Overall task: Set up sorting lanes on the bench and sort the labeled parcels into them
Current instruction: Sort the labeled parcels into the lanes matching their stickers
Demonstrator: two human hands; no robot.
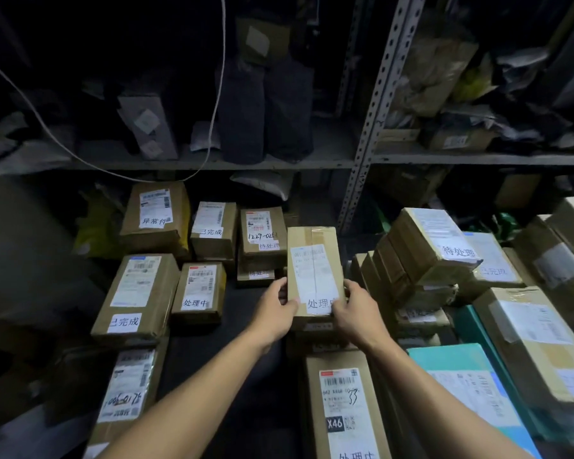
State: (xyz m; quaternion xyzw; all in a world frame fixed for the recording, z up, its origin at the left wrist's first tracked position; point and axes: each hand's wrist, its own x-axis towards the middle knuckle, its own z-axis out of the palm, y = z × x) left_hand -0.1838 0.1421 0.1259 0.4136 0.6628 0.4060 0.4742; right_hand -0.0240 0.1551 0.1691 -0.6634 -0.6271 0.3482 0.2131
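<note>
Head view over the bench (199, 352). I see the left hand (275, 313) and the right hand (357, 314) gripping one brown parcel (314, 256) at its near end, each with the thumb curled over the top face and the remaining fingers wrapped round the side; the parcel is held upright-facing above the middle of the bench, its white shipping label toward me, with a handwritten tag at the bottom reading 处理中, the last character partly covered by the right thumb. Toward the far edge stand three boxes: one tagged 异常件 (155, 217), one tagged 已完成 (212, 228), and one marked 1229 and tagged 待处理 (262, 231), which rests on another box. Nearer, left of the held parcel, lie a large box tagged 已完成 (135, 293) and a smaller box tagged 处理中 (199, 291). At the near edge a box printed X46 and handwritten 33 (342, 402) lies beneath my right forearm. Along the right side, an unsorted heap includes a box tagged 待处理 (434, 245) and a teal parcel (468, 392). Metal shelving (371, 104) with dark bags stands behind; a white cable (212, 111) hangs before it.
</note>
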